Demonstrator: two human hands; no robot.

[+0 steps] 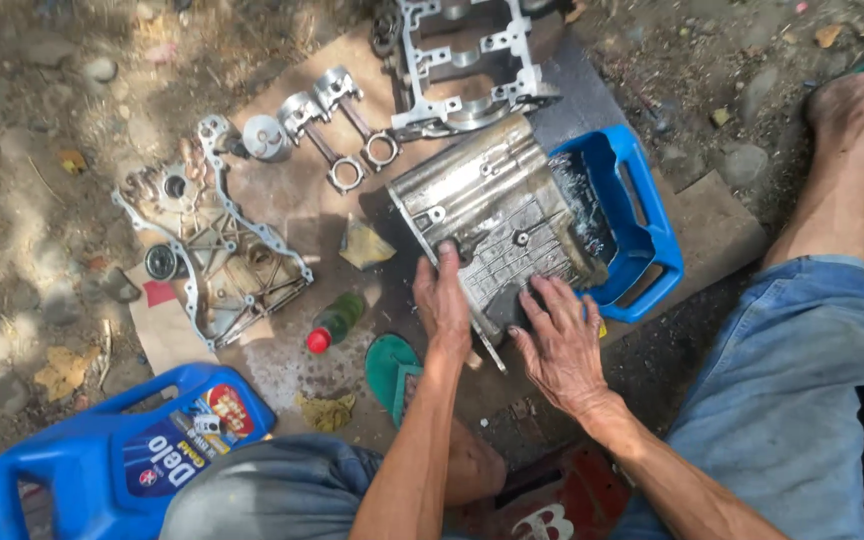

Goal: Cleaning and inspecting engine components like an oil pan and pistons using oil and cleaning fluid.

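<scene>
Ribbed aluminium engine cover [497, 215], on cardboard sheet [292, 200] over cut-open blue jug [642, 230], long axis slanting from far left to near right; both hands flat, fingers spread, on its near edge: left hand [442, 300], right hand [560, 345].

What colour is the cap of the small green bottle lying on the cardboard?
The cap is red, on the green bottle; the head view shows it clearly.
</scene>
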